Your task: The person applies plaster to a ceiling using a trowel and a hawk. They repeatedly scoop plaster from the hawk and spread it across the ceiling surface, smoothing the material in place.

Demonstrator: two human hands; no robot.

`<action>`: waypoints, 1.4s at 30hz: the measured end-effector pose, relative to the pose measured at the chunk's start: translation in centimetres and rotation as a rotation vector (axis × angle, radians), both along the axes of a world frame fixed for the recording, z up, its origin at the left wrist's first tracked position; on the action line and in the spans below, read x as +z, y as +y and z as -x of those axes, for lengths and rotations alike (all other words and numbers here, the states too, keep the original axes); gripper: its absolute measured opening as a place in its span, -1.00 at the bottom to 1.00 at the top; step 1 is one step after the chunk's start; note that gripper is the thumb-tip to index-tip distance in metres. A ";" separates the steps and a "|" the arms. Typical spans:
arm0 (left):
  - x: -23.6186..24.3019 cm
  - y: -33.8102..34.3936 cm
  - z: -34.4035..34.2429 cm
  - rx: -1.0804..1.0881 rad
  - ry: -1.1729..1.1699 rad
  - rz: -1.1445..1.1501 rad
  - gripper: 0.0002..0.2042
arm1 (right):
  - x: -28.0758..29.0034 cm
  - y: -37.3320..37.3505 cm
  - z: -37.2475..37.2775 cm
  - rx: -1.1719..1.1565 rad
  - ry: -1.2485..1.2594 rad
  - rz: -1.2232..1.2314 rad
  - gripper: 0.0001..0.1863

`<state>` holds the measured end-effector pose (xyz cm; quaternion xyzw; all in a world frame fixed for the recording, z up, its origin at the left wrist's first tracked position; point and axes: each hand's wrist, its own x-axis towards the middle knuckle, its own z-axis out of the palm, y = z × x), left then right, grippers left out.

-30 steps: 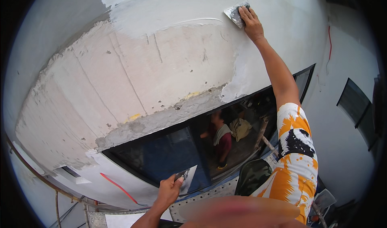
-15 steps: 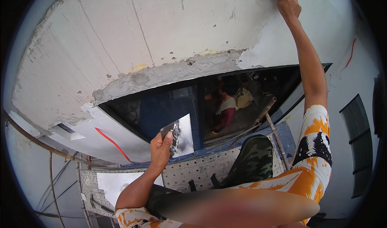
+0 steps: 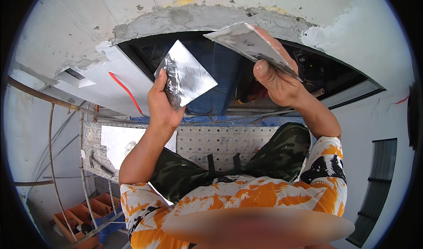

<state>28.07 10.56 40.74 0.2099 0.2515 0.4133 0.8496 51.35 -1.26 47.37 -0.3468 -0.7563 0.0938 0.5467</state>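
Observation:
My left hand (image 3: pixel 162 101) grips a square steel plastering blade (image 3: pixel 191 70), its shiny face smeared with filler. To its right, my right hand (image 3: pixel 277 81) holds a second flat trowel (image 3: pixel 251 44), raised and tilted, with smears on its face. Both tools are in front of a dark-framed window (image 3: pixel 216 68), not touching each other. Above it runs a rough grey band (image 3: pixel 211 17) in the pale, patched wall (image 3: pixel 114 4).
I am on a perforated metal scaffold plank (image 3: pixel 202 141). A white sheet (image 3: pixel 114 141) and a hammer-like tool (image 3: pixel 99 165) lie left, beside scaffold poles (image 3: pixel 53 147). Orange bins (image 3: pixel 70 224) stand below. A red conduit (image 3: pixel 123 90) sticks from the wall; another window (image 3: pixel 374 183) is at right.
My right hand has come down from high on the wall toward my left hand. My left hand and its blade have risen. The view has tilted down, showing more of the plank and my legs.

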 end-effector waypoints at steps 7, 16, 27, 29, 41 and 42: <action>-0.3 1.0 2.8 -0.039 0.078 0.024 -0.63 | -5.2 2.4 6.7 -0.163 -0.521 -0.004 -0.29; 0.4 0.8 4.0 0.305 -0.240 -0.437 -0.63 | -6.2 2.3 4.0 -0.052 0.577 1.014 -0.62; -0.3 0.6 -0.7 0.513 0.427 -2.084 -0.60 | -1.9 -0.2 1.2 0.484 1.379 0.800 -0.68; 0.0 0.8 -0.3 0.427 0.537 -2.081 -0.65 | -0.1 -1.9 -2.7 0.386 1.313 0.623 -0.69; -1.9 0.5 1.1 0.220 0.636 -1.597 -0.65 | 27.4 -5.7 -35.5 -1.597 -0.330 -0.959 -0.55; -1.9 0.5 1.0 0.206 0.643 -1.569 -0.64 | 28.6 -5.5 -36.4 -1.623 -0.406 -1.058 -0.52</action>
